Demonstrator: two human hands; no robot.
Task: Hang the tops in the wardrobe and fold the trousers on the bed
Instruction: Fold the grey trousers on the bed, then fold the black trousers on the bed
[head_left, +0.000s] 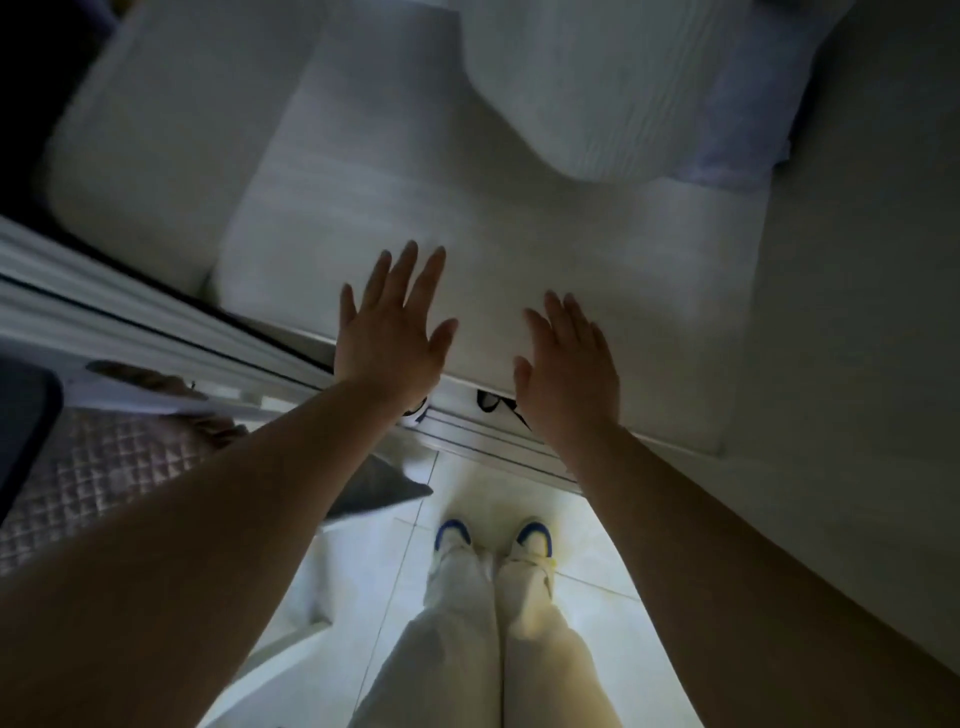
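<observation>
Both my hands are stretched out in front of me, palms down and fingers spread, holding nothing. My left hand (392, 332) and my right hand (569, 369) hover over a broad white surface (467, 249) of the wardrobe, just past its floor track (483, 441). A white ribbed garment (597, 88) hangs at the top, with a lavender garment (743, 104) to its right. No trousers lie in view. The picture is dim and blurred.
The bed's quilted pinkish cover (78, 478) is at the lower left, with a grey cloth corner (379, 483) at its edge. A white framed panel (130, 322) slants across the left. A black-and-white item (493, 402) lies by the track. My feet (493, 540) stand on pale floor tiles.
</observation>
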